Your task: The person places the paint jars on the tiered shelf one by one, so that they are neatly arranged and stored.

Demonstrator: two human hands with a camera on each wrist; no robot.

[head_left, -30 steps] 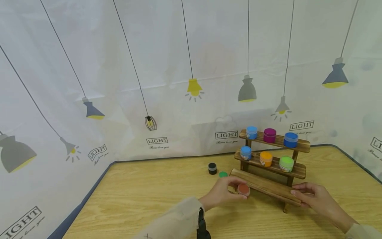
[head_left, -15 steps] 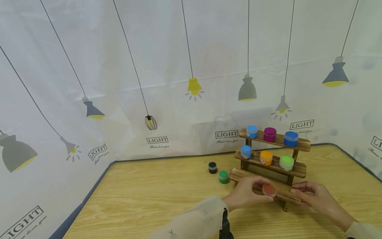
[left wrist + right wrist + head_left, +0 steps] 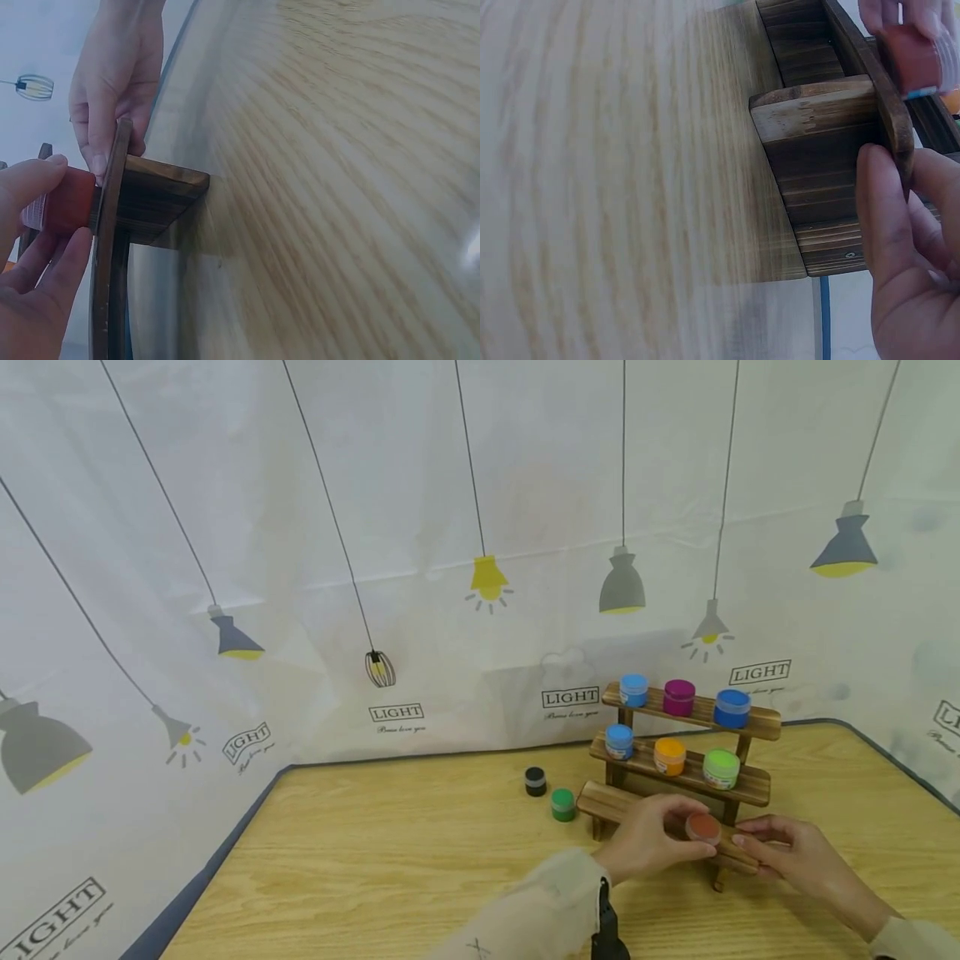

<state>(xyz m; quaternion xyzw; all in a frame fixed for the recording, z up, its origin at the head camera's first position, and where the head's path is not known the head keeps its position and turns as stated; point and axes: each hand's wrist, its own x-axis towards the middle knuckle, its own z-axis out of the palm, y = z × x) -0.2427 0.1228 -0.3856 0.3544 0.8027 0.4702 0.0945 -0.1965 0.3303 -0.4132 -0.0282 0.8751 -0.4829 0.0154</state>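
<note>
My left hand point(image 3: 652, 837) pinches a small red-brown jar point(image 3: 703, 828) by its sides, thumb on one side and fingers on the other. The jar is upright at the right part of the lowest step of a wooden three-step stand point(image 3: 609, 802); in the left wrist view the jar point(image 3: 72, 201) is right against that board or just above it. At the board's right end, my right hand point(image 3: 806, 864) grips the edge between thumb and fingers, which the right wrist view shows close up on the stand point(image 3: 817, 112).
On the middle step sit a light blue jar point(image 3: 619, 742), an orange jar point(image 3: 670, 757) and a light green jar point(image 3: 721, 769). The top step bears light blue, purple point(image 3: 678, 697) and dark blue jars. Left of the stand, a black jar point(image 3: 535, 782) and a green jar point(image 3: 562, 805) stand on the table.
The left hand has carried the red-brown jar rightward along the lowest step, from its left part to near the right hand. The right hand stays at the board's end.
</note>
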